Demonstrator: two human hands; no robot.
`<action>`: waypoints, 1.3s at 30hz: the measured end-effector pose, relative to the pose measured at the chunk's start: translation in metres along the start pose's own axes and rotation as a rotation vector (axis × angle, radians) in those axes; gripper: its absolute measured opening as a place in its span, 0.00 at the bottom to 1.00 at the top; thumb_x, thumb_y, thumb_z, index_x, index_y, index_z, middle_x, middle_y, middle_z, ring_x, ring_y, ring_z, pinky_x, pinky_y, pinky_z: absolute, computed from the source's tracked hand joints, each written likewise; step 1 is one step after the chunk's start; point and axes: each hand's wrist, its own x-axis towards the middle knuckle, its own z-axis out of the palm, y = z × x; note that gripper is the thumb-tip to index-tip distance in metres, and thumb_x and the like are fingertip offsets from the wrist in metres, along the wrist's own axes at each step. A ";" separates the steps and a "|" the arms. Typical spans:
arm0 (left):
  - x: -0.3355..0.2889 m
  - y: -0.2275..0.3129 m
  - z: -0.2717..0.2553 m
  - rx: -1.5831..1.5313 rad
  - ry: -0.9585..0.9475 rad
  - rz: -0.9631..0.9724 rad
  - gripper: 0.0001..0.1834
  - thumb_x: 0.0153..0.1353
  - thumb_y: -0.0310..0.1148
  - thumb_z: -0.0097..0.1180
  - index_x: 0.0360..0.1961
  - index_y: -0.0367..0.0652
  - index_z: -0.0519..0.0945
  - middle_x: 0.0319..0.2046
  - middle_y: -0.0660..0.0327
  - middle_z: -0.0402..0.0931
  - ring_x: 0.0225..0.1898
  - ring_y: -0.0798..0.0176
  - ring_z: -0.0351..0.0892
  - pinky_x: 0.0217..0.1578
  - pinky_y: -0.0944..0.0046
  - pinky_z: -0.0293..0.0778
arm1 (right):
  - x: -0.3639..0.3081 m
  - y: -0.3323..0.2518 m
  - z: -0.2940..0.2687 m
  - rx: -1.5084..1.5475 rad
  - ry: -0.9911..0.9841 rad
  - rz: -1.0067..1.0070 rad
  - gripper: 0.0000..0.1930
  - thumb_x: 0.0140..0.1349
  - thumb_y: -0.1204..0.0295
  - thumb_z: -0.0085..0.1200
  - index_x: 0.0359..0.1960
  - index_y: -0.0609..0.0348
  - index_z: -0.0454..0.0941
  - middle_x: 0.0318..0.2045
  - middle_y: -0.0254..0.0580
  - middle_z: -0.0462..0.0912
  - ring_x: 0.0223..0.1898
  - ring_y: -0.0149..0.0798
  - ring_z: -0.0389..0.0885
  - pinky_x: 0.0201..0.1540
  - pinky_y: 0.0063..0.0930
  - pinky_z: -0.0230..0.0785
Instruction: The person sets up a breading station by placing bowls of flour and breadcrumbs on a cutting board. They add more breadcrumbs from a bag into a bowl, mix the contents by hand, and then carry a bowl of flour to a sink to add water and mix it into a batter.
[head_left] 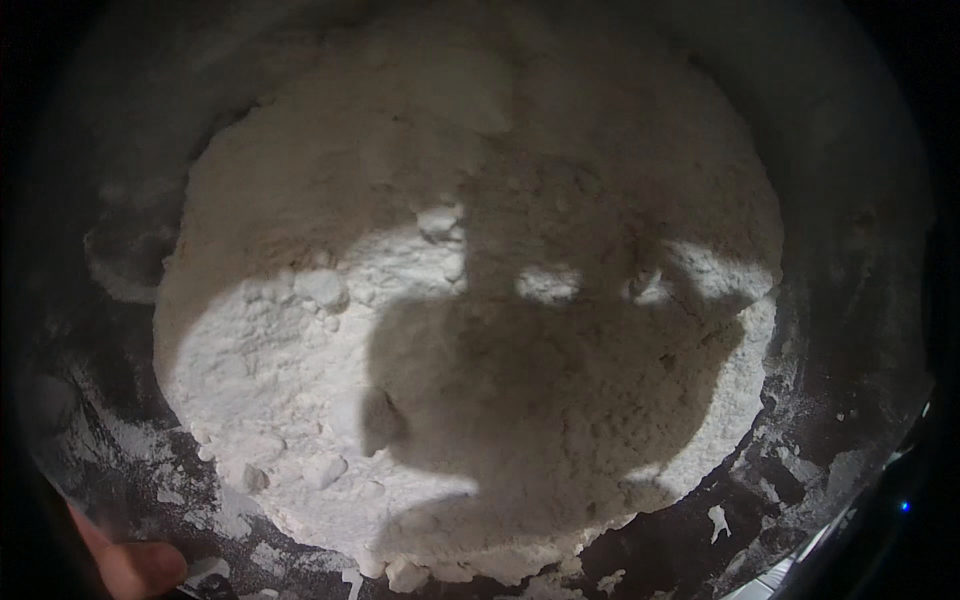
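Reaching in at the near left edge, the left hand shows only a fingertip and a little more skin beside the near left side of a large, dark, round bowl. Whether its grip is clamped on the bowl or merely rests by it, I cannot tell; the right hand is out of view, so I cannot tell its grip either. At the near right, a pale strip lies outside the bowl, with a small blue light farther right. White powder covers the middle of the bowl in a broad, uneven bed. Small clumps sit along its near edge, and more lumps lie toward the left. Powder smears streak the bowl's wall on the left and right. A large shadow with rounded edges falls across the middle of the bed, leaving bright patches to its left and right. Farther off, the powder is in dimmer shade, and the bowl's far wall fades into darkness.
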 end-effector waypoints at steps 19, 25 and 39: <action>0.206 -0.311 0.069 -0.367 -0.074 -0.200 0.38 0.47 0.23 0.57 0.65 0.40 0.65 0.49 0.56 0.78 0.45 0.60 0.80 0.39 0.63 0.77 | -0.043 -0.077 0.056 -0.001 0.182 -0.175 0.04 0.58 0.74 0.44 0.34 0.59 0.68 0.30 0.49 0.71 0.20 0.42 0.73 0.25 0.32 0.78; 0.246 -0.418 0.092 -0.534 0.017 -0.439 0.42 0.52 0.20 0.56 0.69 0.41 0.56 0.58 0.49 0.72 0.52 0.52 0.79 0.45 0.56 0.80 | -0.042 -0.083 0.057 0.009 0.052 -0.211 0.04 0.62 0.73 0.41 0.32 0.57 0.69 0.29 0.43 0.73 0.20 0.41 0.74 0.26 0.34 0.79; 0.248 -0.453 0.047 -0.206 -0.121 -0.544 0.38 0.66 0.56 0.51 0.69 0.43 0.62 0.62 0.55 0.69 0.42 0.59 0.80 0.38 0.62 0.79 | -0.032 -0.055 0.238 -0.420 -0.383 -0.047 0.19 0.63 0.80 0.49 0.55 0.56 0.63 0.38 0.43 0.76 0.29 0.38 0.82 0.31 0.33 0.85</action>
